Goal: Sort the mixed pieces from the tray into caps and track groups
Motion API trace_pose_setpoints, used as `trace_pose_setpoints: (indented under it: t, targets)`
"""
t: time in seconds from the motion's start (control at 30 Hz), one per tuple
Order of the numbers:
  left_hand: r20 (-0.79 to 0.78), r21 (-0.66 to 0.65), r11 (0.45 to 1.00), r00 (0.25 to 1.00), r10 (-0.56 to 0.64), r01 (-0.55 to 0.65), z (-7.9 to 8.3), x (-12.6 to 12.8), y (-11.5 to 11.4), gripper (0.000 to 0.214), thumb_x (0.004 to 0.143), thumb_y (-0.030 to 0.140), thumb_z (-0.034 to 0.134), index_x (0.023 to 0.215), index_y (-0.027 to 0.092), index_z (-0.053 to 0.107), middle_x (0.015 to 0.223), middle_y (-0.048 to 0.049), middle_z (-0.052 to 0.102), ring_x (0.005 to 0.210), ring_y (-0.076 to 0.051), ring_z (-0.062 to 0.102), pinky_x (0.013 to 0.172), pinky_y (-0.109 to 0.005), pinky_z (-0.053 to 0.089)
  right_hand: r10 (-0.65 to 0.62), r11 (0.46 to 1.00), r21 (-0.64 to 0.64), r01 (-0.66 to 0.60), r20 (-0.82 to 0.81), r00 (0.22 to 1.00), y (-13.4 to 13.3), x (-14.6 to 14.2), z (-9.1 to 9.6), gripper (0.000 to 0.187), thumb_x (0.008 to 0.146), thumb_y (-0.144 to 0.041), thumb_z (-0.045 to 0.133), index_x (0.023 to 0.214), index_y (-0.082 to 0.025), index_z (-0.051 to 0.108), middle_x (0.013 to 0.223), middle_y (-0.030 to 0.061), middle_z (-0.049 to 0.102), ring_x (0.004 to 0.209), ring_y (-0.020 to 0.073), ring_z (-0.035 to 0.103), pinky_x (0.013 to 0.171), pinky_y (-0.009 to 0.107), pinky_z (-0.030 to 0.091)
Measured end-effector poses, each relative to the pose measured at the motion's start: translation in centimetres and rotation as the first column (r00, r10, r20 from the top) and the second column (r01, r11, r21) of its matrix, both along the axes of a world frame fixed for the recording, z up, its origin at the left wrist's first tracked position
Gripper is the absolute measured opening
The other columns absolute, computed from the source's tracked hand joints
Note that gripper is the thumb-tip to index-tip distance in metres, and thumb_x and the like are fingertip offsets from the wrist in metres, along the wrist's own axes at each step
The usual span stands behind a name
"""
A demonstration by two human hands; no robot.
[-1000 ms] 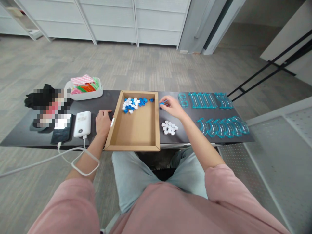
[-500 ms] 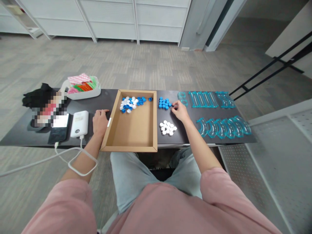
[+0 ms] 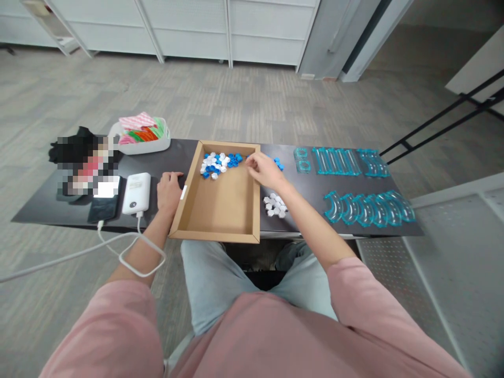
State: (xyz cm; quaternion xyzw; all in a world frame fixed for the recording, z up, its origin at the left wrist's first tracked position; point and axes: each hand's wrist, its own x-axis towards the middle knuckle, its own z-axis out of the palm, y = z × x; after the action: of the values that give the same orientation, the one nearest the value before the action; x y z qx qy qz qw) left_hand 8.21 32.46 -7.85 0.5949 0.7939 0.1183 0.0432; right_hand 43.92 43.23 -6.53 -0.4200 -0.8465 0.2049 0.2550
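Observation:
My right hand (image 3: 263, 169) is over the right wall of the cardboard tray (image 3: 256, 210), near its far corner. Its fingers are bent and slightly parted, with nothing visible in them. Inside the tray, small white and blue hexagonal pieces (image 3: 216, 167) lie in a loose heap at the far end. A group of blue hexagonal pieces (image 3: 279, 164) on the table is partly hidden behind my right hand. Closer to me, white hexagonal pieces (image 3: 275, 205) sit together beside my forearm. My left hand (image 3: 169, 191) rests on the table against the tray's left side, fingers stretched out.
Clear teal-edged curved parts (image 3: 369, 209) and straight parts (image 3: 337, 160) line the right of the dark table (image 3: 303, 186). To the left are a white power bank (image 3: 136, 193), a phone (image 3: 104, 205), cables and a white basket (image 3: 147, 146) of coloured items.
My right hand has moved left from the blue pieces on the table to above the tray's right wall. My left hand stays beside the tray. The whole view has shifted slightly.

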Motion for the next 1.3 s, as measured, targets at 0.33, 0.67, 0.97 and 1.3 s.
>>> trace_pose_setpoints:
  t: [0.33,0.67,0.97,1.3]
  targets:
    - [0.044,0.044,0.999,0.999,-0.007,0.005,-0.4,0.2,0.0,0.047,0.105,0.025,0.063,0.15,0.015,0.074,0.151,-0.0278,0.068,0.145,-0.046,0.066,0.124,-0.057,0.053,-0.043,0.994,-0.063,0.089,0.524,0.851,1.6,-9.3,1.4,0.032,0.111,-0.014,0.063,0.142,-0.016,0.07,0.146,0.0229,0.076,0.134,0.0382,0.076,0.115,0.05,0.061]
    - [0.064,0.077,0.996,0.997,-0.038,0.033,-1.1,-0.1,0.2,0.049,0.105,0.027,0.059,0.15,0.015,0.073,0.153,-0.0298,0.067,0.144,-0.047,0.065,0.123,-0.058,0.051,0.038,0.998,-0.058,-0.03,0.139,0.99,1.0,-3.3,2.2,0.029,0.1,-0.016,0.07,0.124,-0.019,0.085,0.13,0.0134,0.081,0.118,0.0285,0.078,0.114,0.045,0.062]
    - [0.06,0.081,0.996,0.997,-0.039,0.034,-0.7,0.1,0.0,0.052,0.105,0.029,0.057,0.151,0.013,0.073,0.152,-0.0294,0.066,0.142,-0.047,0.064,0.122,-0.056,0.052,-0.347,0.917,-0.281,0.285,-0.204,0.915,-0.6,10.0,1.1,0.027,0.092,-0.048,0.086,0.102,-0.024,0.077,0.097,0.0053,0.083,0.091,0.0245,0.077,0.093,0.043,0.066]
    - [0.06,-0.016,1.0,0.998,-0.011,0.012,1.0,0.4,-0.3,0.049,0.114,0.026,0.064,0.157,0.003,0.067,0.156,-0.0284,0.062,0.142,-0.04,0.065,0.124,-0.049,0.051,-0.478,0.86,-0.357,0.365,-0.312,0.821,-2.6,11.7,-4.0,0.032,0.083,-0.042,0.091,0.099,-0.026,0.069,0.1,0.0041,0.083,0.094,0.0256,0.079,0.099,0.046,0.067]
